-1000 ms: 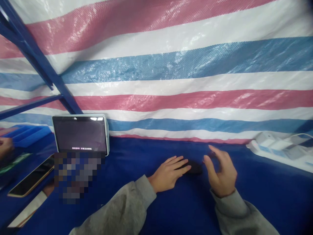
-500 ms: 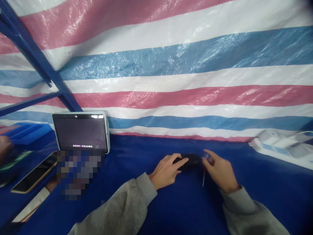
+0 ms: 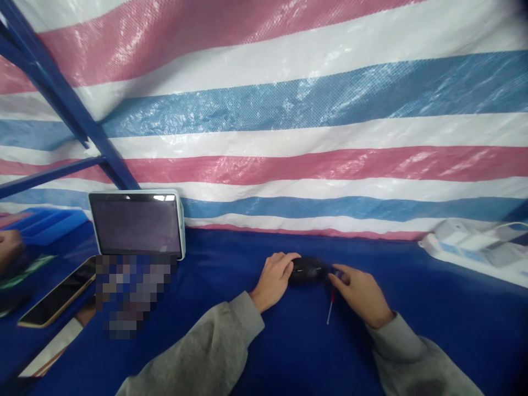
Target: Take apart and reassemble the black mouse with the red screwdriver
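My left hand is closed round the left end of a black, rounded computer mouse lying on the blue tabletop. Its thumb and fingers press against the mouse. My right hand pinches a small screwdriver by its handle, at the right end of the mouse. The screwdriver's thin metal shaft and red collar show below the fingers, pointing down toward me. Most of the handle is hidden by the fingers. Whether the right fingertips touch the mouse I cannot tell.
A tablet stands at the back left, with a blurred-out patch before it. Left of that lie a phone and a blue tray, with another person's hand beside. A white power strip with plugs sits right, before a striped tarp.
My left hand has gone from lying spread over the mouse to curling round its left end. My right hand has moved left and closer to the mouse, with the screwdriver shaft now showing.
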`<act>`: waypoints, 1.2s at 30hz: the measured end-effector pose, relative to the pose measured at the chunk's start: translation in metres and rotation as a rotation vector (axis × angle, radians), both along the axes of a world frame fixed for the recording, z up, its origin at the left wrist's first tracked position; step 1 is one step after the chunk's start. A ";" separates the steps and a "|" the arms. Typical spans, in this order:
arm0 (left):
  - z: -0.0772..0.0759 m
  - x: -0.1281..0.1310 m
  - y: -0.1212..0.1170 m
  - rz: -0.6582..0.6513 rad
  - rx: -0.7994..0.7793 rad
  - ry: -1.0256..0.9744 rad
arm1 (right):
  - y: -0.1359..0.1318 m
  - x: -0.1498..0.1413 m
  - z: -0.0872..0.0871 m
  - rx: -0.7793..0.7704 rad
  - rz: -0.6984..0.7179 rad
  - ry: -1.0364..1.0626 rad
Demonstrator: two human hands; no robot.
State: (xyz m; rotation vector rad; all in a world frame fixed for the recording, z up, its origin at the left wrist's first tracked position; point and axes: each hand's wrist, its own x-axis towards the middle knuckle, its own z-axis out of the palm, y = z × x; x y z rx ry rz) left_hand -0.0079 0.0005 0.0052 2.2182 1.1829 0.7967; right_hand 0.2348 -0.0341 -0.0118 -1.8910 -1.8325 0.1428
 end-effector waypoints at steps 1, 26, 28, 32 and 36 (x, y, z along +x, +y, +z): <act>-0.001 0.000 0.000 0.004 0.005 0.013 | 0.000 0.000 0.001 -0.004 -0.003 0.000; -0.009 0.000 0.000 -0.046 0.185 -0.115 | -0.005 -0.013 0.001 0.126 0.348 0.044; -0.009 0.000 0.000 -0.051 0.206 -0.118 | -0.004 -0.013 0.001 0.125 0.348 0.041; -0.009 0.000 0.001 -0.056 0.224 -0.120 | -0.004 -0.013 0.000 0.122 0.346 0.036; -0.009 0.000 0.002 -0.050 0.226 -0.145 | -0.004 -0.012 -0.002 0.123 0.349 0.043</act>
